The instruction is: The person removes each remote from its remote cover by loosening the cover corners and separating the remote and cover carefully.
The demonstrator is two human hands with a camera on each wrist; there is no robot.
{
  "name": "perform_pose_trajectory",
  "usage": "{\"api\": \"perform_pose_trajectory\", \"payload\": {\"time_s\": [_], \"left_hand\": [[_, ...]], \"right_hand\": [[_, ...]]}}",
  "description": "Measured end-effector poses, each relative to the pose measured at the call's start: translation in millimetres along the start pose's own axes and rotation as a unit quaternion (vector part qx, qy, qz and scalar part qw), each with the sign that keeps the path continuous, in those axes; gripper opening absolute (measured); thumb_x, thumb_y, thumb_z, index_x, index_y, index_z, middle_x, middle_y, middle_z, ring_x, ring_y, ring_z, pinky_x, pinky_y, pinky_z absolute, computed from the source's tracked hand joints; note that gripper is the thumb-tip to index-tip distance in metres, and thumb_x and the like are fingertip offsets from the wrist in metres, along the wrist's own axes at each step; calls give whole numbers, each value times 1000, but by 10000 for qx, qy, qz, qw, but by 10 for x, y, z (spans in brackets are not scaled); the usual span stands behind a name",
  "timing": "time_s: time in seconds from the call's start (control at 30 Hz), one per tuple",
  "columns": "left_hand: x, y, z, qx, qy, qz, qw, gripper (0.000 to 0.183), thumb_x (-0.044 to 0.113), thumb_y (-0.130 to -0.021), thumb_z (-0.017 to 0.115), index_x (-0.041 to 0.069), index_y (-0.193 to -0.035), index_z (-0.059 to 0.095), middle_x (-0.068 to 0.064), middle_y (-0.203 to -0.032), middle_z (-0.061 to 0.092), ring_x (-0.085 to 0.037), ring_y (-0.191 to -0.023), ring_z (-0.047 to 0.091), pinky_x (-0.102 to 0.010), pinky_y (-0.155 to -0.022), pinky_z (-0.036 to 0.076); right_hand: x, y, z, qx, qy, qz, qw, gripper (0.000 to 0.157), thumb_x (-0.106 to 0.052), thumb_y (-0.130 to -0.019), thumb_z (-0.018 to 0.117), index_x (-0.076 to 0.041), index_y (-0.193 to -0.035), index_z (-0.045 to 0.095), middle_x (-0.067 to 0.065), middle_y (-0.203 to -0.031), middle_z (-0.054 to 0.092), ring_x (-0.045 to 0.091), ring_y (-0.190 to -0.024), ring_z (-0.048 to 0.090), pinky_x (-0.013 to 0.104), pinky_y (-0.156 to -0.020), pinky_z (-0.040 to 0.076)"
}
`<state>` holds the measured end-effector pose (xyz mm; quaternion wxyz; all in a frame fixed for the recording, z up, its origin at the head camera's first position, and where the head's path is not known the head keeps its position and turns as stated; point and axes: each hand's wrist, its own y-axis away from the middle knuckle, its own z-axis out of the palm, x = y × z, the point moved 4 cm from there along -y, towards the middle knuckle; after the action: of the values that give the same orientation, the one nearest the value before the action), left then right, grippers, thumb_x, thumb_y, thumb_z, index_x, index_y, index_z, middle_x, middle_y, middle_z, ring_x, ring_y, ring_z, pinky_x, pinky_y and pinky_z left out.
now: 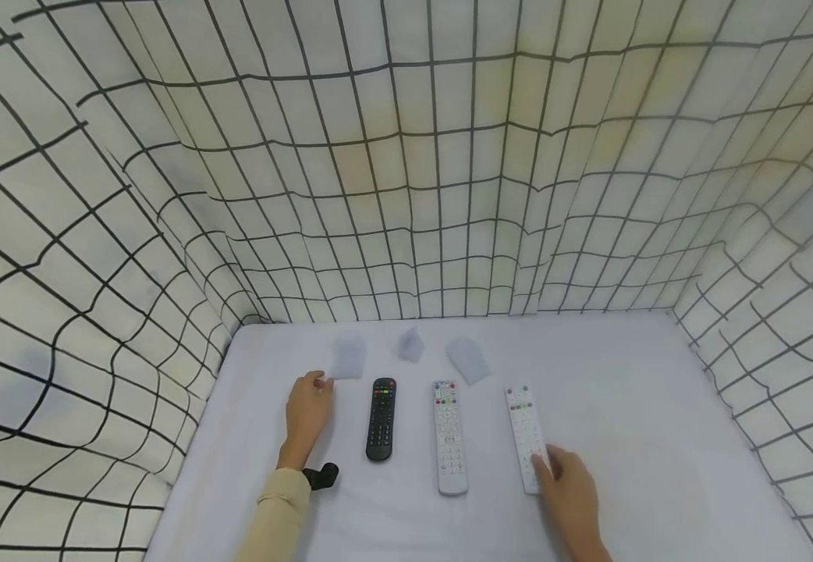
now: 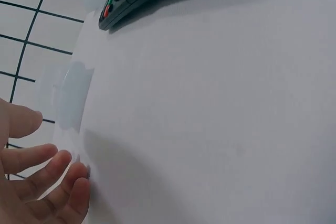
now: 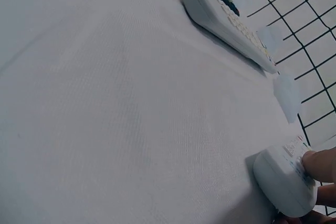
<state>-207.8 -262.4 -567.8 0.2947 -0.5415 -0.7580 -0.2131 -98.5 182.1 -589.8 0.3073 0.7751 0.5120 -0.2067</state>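
My right hand (image 1: pixel 568 492) grips the lower end of a white remote control (image 1: pixel 524 425), its thumb lying on the button face. In the right wrist view that remote's rounded end (image 3: pixel 286 182) sits between thumb and fingers. To its left lies a second white remote (image 1: pixel 450 445), longer, with coloured buttons near its top. A black remote (image 1: pixel 381 417) lies further left. My left hand (image 1: pixel 307 414) rests beside a bluish translucent plastic piece (image 1: pixel 348 357), its fingers loosely bent. In the left wrist view nothing shows between thumb and fingers (image 2: pixel 65 192).
Two more translucent plastic pieces lie behind the remotes, a crumpled one (image 1: pixel 410 345) and a flatter one (image 1: pixel 468 361). White cloth covers the table (image 1: pixel 631 390). Grid-patterned curtains (image 1: pixel 406 195) enclose the back and both sides. A black strap mount (image 1: pixel 322 476) sits on the left wrist.
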Motion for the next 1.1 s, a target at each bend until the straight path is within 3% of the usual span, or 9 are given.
{"api": "perform_pose_trajectory", "payload": {"time_s": [0.23,0.47,0.7,0.83,0.97,1.1], "left_hand": [[-158,126,-220,-37,5,99,9999,39,22,-108,52,-3,-137,61,-23,-124,67,-36,-108,66,-49,-88,52],[-269,305,-505,-178,-299,351,9988,39,23,-108,54,1,-140,59,-18,-127,65,-30,-105,63,-34,-79,48],[-233,327,-671,-181,-431,928,9946,37,21,-108,57,0,-138,60,-19,-126,66,-30,-103,64,-35,-77,51],[-312,450,-702,-297,-436,854,9949,38,22,-108,57,0,-139,59,-19,-128,66,-29,-106,64,-33,-77,51],[-342,499,-750,-264,-536,851,9946,39,22,-108,57,1,-141,58,-19,-131,65,-32,-112,63,-44,-85,53],[-311,510,-833,-201,-757,1067,9912,38,18,-107,60,0,-140,58,-21,-132,65,-38,-116,63,-55,-91,53]], "right_hand": [[-57,-3,-17,8,217,-27,9998,46,-28,-105,63,6,-136,61,15,-109,64,23,-93,58,37,-78,49],[-47,-38,54,-20,396,-333,9987,47,-29,-105,61,5,-137,62,10,-102,63,19,-86,54,28,-71,42],[-18,-118,-64,-186,316,-420,9984,46,-30,-108,55,3,-139,60,12,-111,67,20,-94,60,37,-80,53],[72,-142,-262,-339,410,-470,9975,44,-27,-110,49,1,-143,56,16,-122,66,24,-103,63,43,-86,56],[98,-191,-537,-228,482,-1085,9927,40,-20,-111,48,-1,-146,53,20,-133,63,32,-113,66,51,-94,57],[142,-217,-814,-12,617,-1593,9853,40,-17,-110,48,-2,-147,51,22,-137,60,39,-119,64,57,-98,54]]}}
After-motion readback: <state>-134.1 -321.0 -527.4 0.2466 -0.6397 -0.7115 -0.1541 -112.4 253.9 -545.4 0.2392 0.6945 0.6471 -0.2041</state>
